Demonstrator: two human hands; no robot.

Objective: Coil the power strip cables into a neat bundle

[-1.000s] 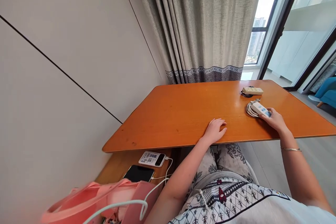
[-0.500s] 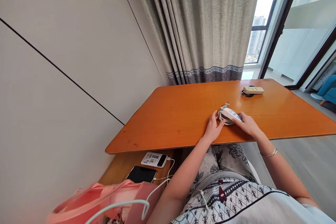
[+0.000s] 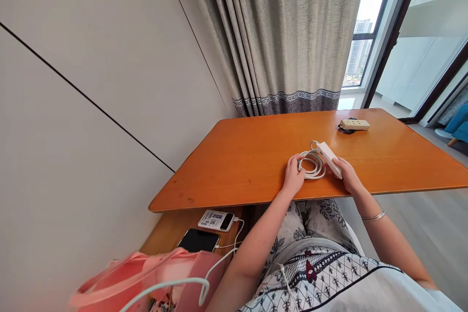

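Note:
A white power strip [image 3: 329, 158] lies tilted on the orange wooden table [image 3: 248, 165], its near end gripped by my right hand [image 3: 347, 179]. Its white cord [image 3: 312, 165] sits in a loose coil just left of the strip. My left hand [image 3: 293, 175] rests on the left side of that coil, fingers curled on the loops. Both hands are near the table's front edge, right above my lap.
A beige power strip [image 3: 354, 124] with a black cord lies at the table's far right. Below the table on the left a bench holds a black phone [image 3: 198, 240], a white power bank [image 3: 217, 220] and a pink bag [image 3: 146, 278]. Curtain and window stand behind.
My right hand dragged the white power strip from the right side of the table to the middle front. My left hand came onto the cord coil, which has spread out beside the strip.

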